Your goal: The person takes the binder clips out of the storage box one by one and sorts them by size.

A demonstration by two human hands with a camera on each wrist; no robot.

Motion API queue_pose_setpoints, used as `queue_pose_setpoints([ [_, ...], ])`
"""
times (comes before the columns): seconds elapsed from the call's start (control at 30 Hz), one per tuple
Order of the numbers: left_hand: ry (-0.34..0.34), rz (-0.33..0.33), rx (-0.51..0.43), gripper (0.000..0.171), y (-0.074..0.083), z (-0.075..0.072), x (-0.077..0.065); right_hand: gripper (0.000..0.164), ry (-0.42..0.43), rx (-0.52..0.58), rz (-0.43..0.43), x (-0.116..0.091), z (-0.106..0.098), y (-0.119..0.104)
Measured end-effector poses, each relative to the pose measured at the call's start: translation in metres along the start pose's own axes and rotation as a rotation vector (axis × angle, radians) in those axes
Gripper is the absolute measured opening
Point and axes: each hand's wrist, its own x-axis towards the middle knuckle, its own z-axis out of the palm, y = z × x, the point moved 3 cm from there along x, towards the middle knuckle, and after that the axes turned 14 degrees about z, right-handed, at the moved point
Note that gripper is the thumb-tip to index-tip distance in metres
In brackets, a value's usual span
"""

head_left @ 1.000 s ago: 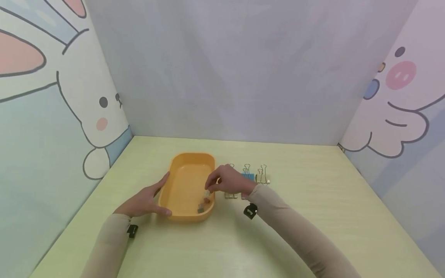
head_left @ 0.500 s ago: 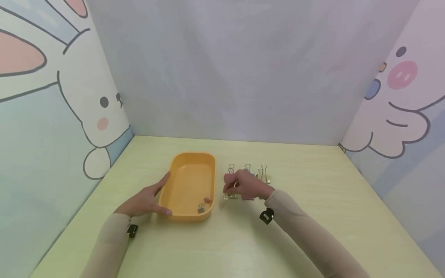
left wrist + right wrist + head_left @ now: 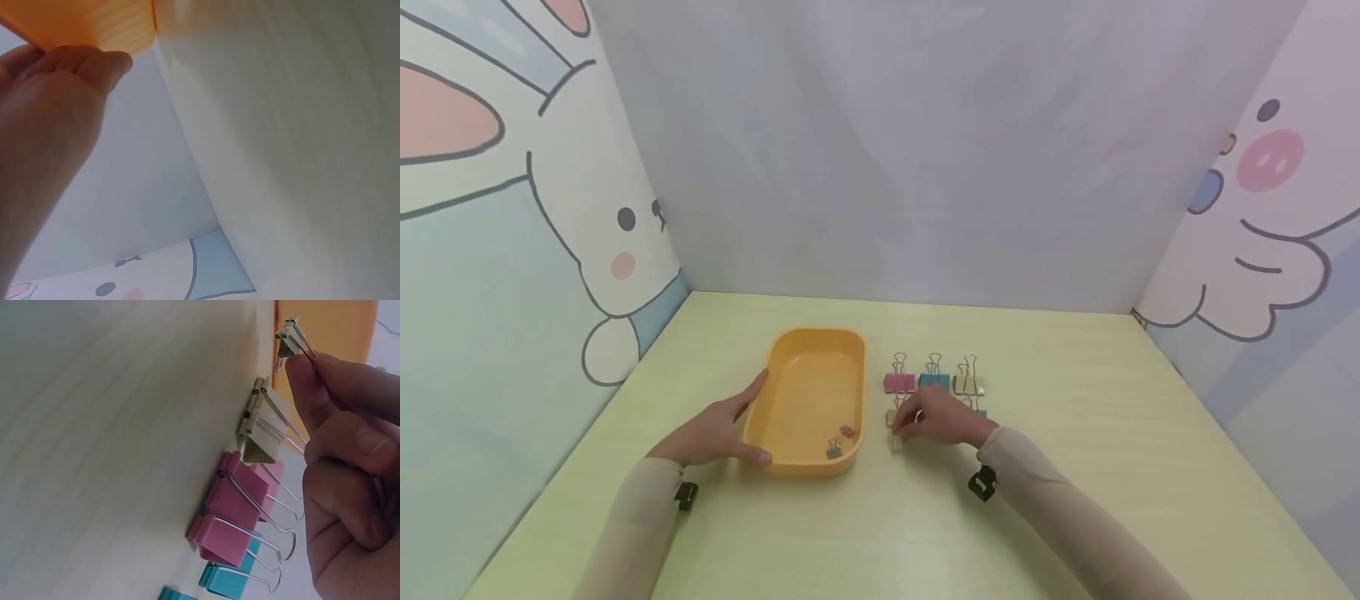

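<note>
My right hand [image 3: 943, 417] pinches a small cream binder clip [image 3: 291, 339] by its wire handle. In the head view it is just in front of the second row of clips, right of the yellow tray [image 3: 808, 469]. Whether the clip touches the table I cannot tell. My left hand [image 3: 711, 429] lies against the tray's left side, thumb and fingers spread along the wall. Inside the tray's near right corner lie a small grey binder clip [image 3: 834, 452] and a small red binder clip [image 3: 847, 431].
Behind the right hand stands a row of large binder clips: pink [image 3: 900, 382], blue [image 3: 936, 380] and cream [image 3: 970, 386]. A nearer row, partly hidden by the hand, includes a cream clip [image 3: 265, 425], a pink clip [image 3: 234, 500] and a teal clip [image 3: 231, 578]. Cartoon-printed walls enclose the table.
My right hand has moved from over the tray's right edge rightward, then nearer to me, bringing the small cream binder clip in front of the rows. The left hand and tray stay put.
</note>
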Motion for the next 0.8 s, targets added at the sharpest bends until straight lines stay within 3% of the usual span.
queue_pose_setpoints([
  [0.33, -0.006, -0.008, -0.004, 0.132, -0.0003, 0.0009, 0.0015, 0.007, -0.017, -0.004, 0.059, -0.0009, 0.0071, 0.0050],
  [0.8, -0.010, -0.020, -0.015, 0.132, 0.0014, 0.0004, 0.0022, 0.009, 0.000, -0.017, 0.042, -0.0004, 0.0063, 0.0080],
])
